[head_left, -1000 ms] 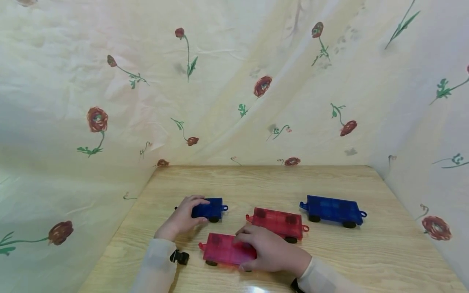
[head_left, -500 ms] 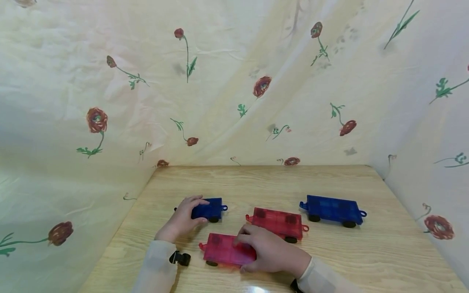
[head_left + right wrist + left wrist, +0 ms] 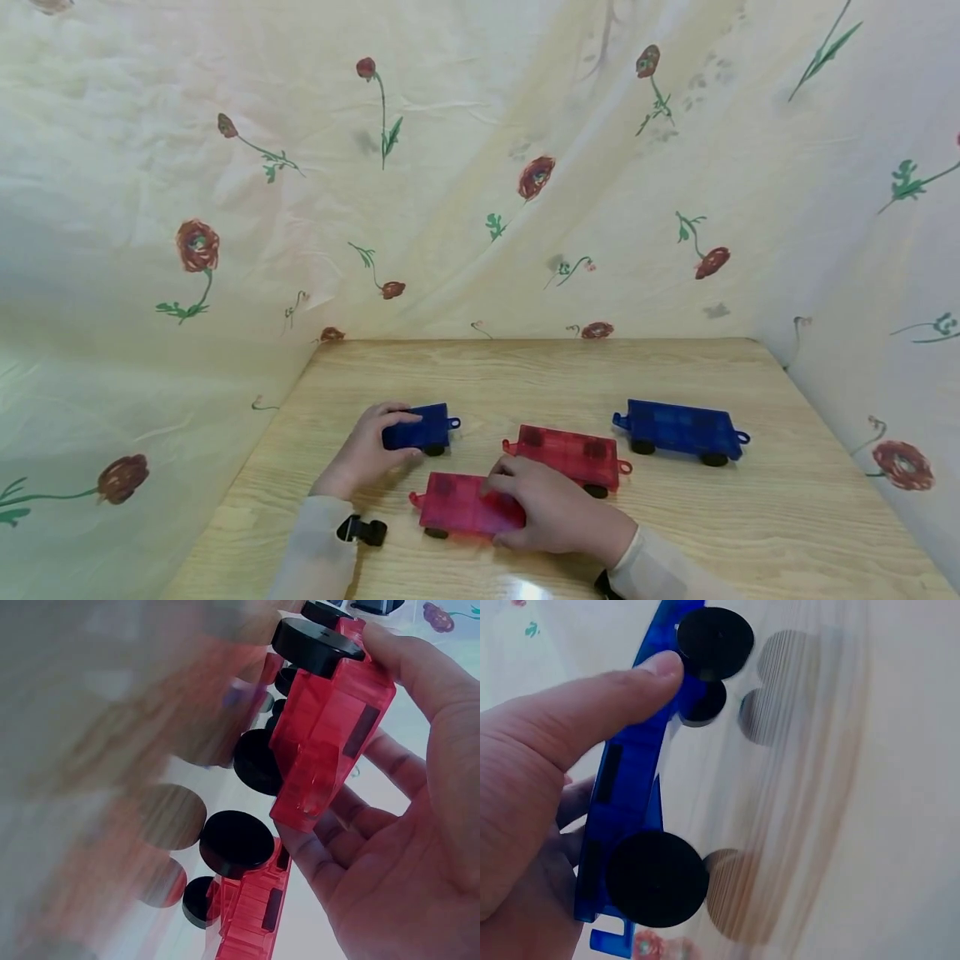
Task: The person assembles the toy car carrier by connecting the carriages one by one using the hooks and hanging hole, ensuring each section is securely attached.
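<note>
My left hand (image 3: 371, 446) grips a translucent blue toy train car (image 3: 429, 428) at the left, fingers over its top and thumb along its near side. In the left wrist view the thumb presses the side of this blue car (image 3: 630, 776), near a black wheel. My right hand (image 3: 558, 508) grips the right end of a pinkish-red toy car (image 3: 459, 505) closest to me, hiding that end. The right wrist view shows the red car (image 3: 322, 727) between thumb and fingers. Just beyond the right hand stands a second red car (image 3: 566, 452), partly covered by the hand.
Another blue car (image 3: 678, 427), with a hook at its left and a ring at its right, stands at the right on the wooden table (image 3: 540, 367). A flowered cloth (image 3: 450, 192) encloses the table at the back and both sides.
My left hand has shifted slightly left with the blue car. The red car in my right hand has moved a little away from me. The other two cars have stayed put.
</note>
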`<state>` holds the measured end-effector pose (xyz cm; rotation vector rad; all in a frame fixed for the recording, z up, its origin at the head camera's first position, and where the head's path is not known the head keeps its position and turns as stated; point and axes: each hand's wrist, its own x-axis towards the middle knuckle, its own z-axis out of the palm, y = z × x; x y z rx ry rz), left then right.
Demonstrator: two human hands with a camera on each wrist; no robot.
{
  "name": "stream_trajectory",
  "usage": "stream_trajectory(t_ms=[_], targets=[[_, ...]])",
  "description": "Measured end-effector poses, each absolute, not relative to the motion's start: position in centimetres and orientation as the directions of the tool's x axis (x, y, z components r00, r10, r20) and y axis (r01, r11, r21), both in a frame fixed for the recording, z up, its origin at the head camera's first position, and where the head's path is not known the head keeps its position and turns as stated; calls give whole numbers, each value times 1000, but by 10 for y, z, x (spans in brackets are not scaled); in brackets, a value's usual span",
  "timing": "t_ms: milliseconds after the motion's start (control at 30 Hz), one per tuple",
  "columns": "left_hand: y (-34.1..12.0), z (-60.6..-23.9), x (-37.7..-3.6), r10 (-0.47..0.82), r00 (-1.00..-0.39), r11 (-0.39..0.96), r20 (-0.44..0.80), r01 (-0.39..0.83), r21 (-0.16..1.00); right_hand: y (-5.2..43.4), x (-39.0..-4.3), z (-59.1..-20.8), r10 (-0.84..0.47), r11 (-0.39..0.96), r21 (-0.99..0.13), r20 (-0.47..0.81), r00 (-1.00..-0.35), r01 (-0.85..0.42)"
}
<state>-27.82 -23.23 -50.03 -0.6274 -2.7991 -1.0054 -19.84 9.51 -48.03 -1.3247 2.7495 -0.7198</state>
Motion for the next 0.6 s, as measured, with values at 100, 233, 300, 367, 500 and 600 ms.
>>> stream_trajectory(t_ms=[100, 233, 300, 367, 500, 600], targets=[[-235, -498, -278, 318, -920, 700, 228, 390, 598, 95, -200, -481, -737, 546, -402, 187, -649, -735], [-240, -497, -278, 285, -934, 717, 217, 358, 598, 94, -202, -481, -733, 557, -397, 178, -656, -730], [-242, -498, -278, 275, -935, 711, 225, 356, 607, 94, -204, -481, -728, 569, -390, 170, -664, -724], [-244, -498, -278, 265, -936, 709, 230, 351, 612, 93, -205, -480, -721, 582, -381, 165, -673, -718], [-246, -497, -277, 250, -941, 705, 228, 338, 623, 92, -208, -479, -708, 607, -350, 169, -685, -714], [-248, -496, -276, 240, -943, 706, 229, 331, 625, 92, -210, -478, -704, 619, -319, 179, -687, -718]])
